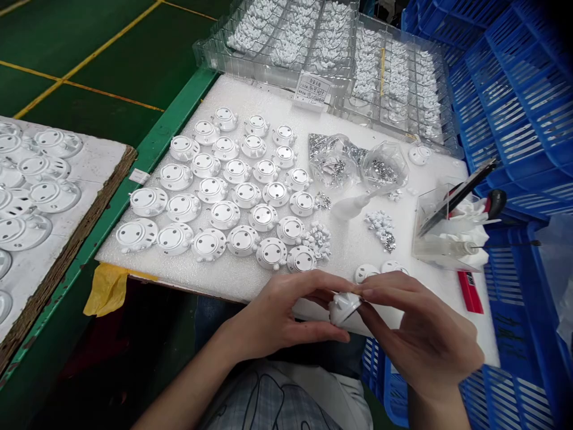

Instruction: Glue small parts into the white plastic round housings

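Near the front edge of the foam-topped table (215,276), a white plastic part (344,308) is held between both hands. My left hand (286,310) grips it from the left, fingers behind and thumb below. From the right, my right hand (416,322) pinches the same part with fingertips and thumb. The part is tilted, and its far side is hidden by fingers. Several round white discs with dark spots, such as one disc (209,243), lie in rows to the left. A pile of small white pieces (319,240) sits beside them.
Bags of small metal parts (335,170), a white squeeze bottle (349,206) and a clear tool box (441,245) stand right of the discs. Clear trays (286,65) line the back. Blue crates (514,113) stand right. A red object (470,292) lies near the right edge.
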The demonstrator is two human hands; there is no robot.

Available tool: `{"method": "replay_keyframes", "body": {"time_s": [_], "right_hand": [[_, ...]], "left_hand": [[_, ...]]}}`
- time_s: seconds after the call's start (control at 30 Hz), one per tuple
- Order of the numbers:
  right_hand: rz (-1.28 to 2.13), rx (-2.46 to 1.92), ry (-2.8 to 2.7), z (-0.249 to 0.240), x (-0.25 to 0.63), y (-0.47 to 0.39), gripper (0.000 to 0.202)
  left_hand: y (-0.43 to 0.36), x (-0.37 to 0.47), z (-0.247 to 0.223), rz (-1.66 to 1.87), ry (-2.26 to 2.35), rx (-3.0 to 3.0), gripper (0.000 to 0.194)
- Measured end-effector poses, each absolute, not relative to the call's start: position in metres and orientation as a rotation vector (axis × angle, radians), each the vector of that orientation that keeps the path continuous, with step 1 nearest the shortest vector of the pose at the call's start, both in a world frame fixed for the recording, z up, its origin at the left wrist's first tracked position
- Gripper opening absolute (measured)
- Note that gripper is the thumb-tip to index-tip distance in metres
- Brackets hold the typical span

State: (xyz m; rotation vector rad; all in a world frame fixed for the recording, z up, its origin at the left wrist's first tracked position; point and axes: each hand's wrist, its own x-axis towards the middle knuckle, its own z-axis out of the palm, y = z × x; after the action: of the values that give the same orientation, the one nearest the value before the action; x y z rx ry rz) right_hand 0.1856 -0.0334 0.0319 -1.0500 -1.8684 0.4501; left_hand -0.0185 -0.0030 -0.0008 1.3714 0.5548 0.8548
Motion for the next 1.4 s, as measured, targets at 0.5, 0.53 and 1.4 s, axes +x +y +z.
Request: {"method": "replay_keyframes", "body": {"time_s": [0.5,0.53,1.4], "right_hand": [[0.517,-1.06,-2.042,0.047,0.19,-0.03,0.034],[0.506,-1.062,-2.058,0.048,0.19,-0.029,0.033],[0.603,-1.052,-1.977,0.044,0.191,-0.031,0.035]], "left_hand": [[-0.006,-0.018,-0.006,0.886,0.541,1.388,0.045],[-0.006,-0.018,-0.006,0.88,0.548,1.394,0.046],[-0.005,-0.017,-0.006,0.867,0.534,1.337,0.046]]}}
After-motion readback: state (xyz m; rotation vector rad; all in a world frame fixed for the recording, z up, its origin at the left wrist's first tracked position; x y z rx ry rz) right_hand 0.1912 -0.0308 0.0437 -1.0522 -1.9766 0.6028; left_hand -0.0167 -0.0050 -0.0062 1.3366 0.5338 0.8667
